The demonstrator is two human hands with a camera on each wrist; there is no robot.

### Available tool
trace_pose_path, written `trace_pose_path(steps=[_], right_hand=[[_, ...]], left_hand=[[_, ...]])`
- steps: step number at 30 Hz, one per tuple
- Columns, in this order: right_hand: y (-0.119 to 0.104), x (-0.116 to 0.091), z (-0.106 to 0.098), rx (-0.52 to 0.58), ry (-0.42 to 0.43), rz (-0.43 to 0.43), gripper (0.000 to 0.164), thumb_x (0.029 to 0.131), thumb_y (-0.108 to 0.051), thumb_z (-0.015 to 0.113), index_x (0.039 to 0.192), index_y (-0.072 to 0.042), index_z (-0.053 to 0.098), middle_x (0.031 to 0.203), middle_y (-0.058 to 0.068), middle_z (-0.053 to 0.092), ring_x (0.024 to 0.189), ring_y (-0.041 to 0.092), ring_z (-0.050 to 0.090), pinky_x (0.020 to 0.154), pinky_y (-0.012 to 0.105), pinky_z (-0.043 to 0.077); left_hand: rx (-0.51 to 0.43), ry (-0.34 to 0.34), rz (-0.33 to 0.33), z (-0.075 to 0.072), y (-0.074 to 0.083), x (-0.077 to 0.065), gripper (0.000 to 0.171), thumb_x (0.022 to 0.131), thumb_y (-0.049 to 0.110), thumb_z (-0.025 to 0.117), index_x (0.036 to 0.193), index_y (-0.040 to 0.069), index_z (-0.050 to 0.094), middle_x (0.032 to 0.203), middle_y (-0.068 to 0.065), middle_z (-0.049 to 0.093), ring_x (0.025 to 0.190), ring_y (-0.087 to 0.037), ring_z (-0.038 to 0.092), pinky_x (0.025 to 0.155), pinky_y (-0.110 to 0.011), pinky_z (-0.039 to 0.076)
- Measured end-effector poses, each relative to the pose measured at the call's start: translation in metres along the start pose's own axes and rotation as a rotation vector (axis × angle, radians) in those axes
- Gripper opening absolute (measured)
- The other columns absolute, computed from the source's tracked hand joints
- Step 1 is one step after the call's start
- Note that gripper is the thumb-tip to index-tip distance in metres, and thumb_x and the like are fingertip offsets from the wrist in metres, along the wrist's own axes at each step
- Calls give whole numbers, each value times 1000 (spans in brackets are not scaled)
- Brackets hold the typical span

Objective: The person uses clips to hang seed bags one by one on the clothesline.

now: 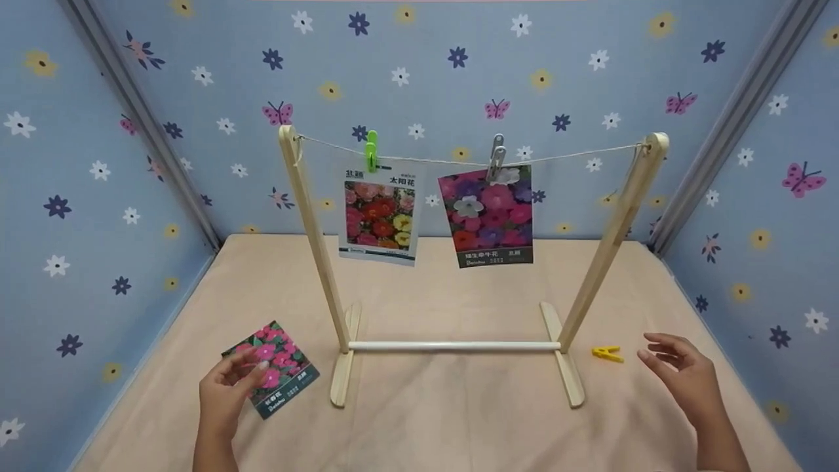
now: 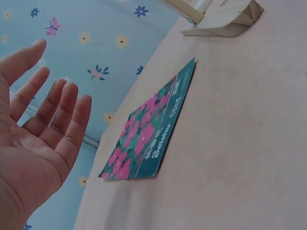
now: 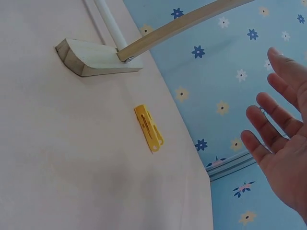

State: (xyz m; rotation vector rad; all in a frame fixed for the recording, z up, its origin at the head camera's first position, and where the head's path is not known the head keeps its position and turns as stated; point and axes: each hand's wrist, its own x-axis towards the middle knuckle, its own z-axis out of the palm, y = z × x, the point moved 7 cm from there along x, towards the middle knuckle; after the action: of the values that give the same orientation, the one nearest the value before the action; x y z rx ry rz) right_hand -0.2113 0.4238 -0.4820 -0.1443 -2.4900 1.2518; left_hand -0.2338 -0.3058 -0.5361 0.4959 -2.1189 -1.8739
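Note:
My left hand [image 1: 226, 392] hovers over a seed packet [image 1: 288, 367] with pink flowers, which lies flat on the cloth at the left. In the left wrist view that packet [image 2: 144, 132] is apart from the loosely bent fingers, and the palm is bare. At the right, my right hand [image 1: 685, 377] is held above the cloth beside a yellow clothespin [image 1: 607, 354]. The right wrist view shows the clothespin [image 3: 148, 128] lying on its own, with nothing in the relaxed hand [image 3: 283, 139].
Between the hands stands a wooden rack [image 1: 314, 249] with a white crossbar [image 1: 452, 345] and a string [image 1: 426, 160]. A green clothespin [image 1: 371, 152] holds a white-bordered packet [image 1: 379, 216] on it; a grey clothespin [image 1: 496, 157] holds another flower packet [image 1: 488, 219]. Flower-patterned walls enclose the table.

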Motion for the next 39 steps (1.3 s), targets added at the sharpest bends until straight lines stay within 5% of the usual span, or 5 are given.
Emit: trace_pose_path(steps=[20, 32, 39], right_hand=[[23, -2, 19, 19, -43, 101, 54, 89, -34, 71, 131, -2, 58, 129, 13, 54, 102, -5, 51, 83, 4, 42], [38, -4, 29, 35, -58, 167, 53, 90, -30, 71, 132, -2, 57, 131, 18, 54, 99, -9, 49, 79, 5, 45], [48, -4, 36, 65, -68, 205, 55, 89, -30, 73, 134, -3, 56, 131, 7, 56, 99, -9, 52, 80, 6, 46]], left_hand=[[-52, 38, -130, -11, -29, 1, 44, 86, 2, 73, 127, 1, 60, 110, -5, 62, 93, -10, 61, 81, -34, 57], [-28, 47, -208, -14, -41, -1, 50, 86, 9, 75, 132, 3, 57, 112, 0, 60, 96, -12, 58, 84, -32, 56], [-7, 70, -262, -16, -47, -1, 52, 86, 9, 75, 133, 2, 56, 125, -11, 53, 97, -14, 57, 83, -31, 56]])
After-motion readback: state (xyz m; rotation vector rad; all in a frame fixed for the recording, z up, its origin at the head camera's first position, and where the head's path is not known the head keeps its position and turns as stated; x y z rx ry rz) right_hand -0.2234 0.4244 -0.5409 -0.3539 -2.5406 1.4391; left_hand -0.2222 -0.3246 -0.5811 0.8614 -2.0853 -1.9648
